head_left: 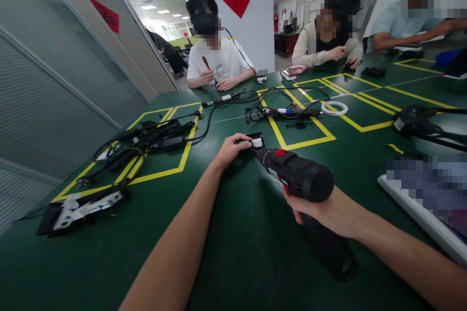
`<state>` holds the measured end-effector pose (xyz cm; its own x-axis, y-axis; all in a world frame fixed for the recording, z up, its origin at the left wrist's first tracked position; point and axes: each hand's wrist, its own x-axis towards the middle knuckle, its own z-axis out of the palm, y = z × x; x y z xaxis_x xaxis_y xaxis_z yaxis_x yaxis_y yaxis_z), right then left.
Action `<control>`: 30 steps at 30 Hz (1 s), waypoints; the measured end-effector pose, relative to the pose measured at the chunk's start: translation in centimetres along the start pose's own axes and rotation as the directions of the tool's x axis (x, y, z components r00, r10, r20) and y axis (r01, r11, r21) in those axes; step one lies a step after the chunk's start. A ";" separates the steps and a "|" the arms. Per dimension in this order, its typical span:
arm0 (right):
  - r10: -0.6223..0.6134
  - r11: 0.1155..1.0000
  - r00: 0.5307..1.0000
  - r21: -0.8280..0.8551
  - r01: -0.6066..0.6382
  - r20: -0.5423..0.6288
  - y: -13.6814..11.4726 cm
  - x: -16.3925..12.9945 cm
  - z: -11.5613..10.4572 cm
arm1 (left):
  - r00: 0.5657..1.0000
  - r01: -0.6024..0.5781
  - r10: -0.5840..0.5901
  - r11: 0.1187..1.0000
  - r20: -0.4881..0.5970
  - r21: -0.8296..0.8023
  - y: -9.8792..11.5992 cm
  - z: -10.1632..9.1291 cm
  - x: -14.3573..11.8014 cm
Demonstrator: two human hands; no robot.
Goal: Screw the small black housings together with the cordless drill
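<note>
Black cordless drill (297,175) fills the closed right hand (321,209) at centre frame; left hand (229,149) fingers pinch a small black part (253,142) on the green table (237,252).

green table (241,252) marked with yellow tape boxes (171,170).

strewn at left with a heap of black cables and adapters (149,138) and a black-and-white part (83,206) near the edge; toward the middle, a small black-and-white device (253,142), more tangled cables with a pen-like tool (288,112), a white ring (334,108); farther back, a phone (261,76) and a pink item (295,70); at right, a black stand (419,121) and a white tray edge (419,214).
</note>
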<state>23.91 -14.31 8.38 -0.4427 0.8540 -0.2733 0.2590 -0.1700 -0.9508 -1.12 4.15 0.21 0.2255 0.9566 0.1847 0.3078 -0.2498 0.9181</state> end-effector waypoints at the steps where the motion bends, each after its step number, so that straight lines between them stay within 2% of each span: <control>1: -0.007 1.000 1.000 0.006 0.007 0.000 0.0 0.0 0.0 | 1.000 0.006 -0.006 1.000 -0.003 -0.001 0.0 0.0 0.0; 20: -0.062 0.997 0.998 0.044 0.061 0.014 0.3 0.0 -0.1 | 1.000 0.024 -0.024 1.000 -0.001 -0.005 0.7 0.1 -0.2; 30: -0.015 0.999 1.000 0.033 0.015 -0.003 -0.2 -0.1 0.1 | 1.000 0.000 0.000 1.000 0.008 -0.024 0.4 0.1 -0.2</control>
<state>23.77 -14.37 8.60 -0.4443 0.8577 -0.2589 0.2244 -0.1732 -0.9590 -0.96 3.85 0.54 0.2334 0.9552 0.1822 0.2858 -0.2465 0.9261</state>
